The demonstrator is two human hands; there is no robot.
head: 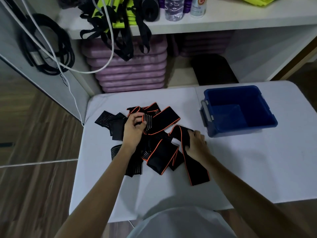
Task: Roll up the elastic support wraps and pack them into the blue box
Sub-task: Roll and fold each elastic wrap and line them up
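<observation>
A tangled pile of black elastic support wraps (159,152) with orange edging lies unrolled on the white table (248,169). My left hand (133,129) reaches into the top of the pile and pinches a ribbed end of one wrap. My right hand (197,145) grips a long orange-edged strap (187,157) at the pile's right side; the strap's free end trails toward me. The blue box (240,124) stands to the right of the pile, open, with nothing visible inside.
Behind the table stands a white shelf unit with stacked purple mats (130,71), black straps and yellow-green items (116,19), bottles (174,7) and hanging cables (51,48). Wooden floor lies to the left of the table. A black pad (214,69) rests behind the box.
</observation>
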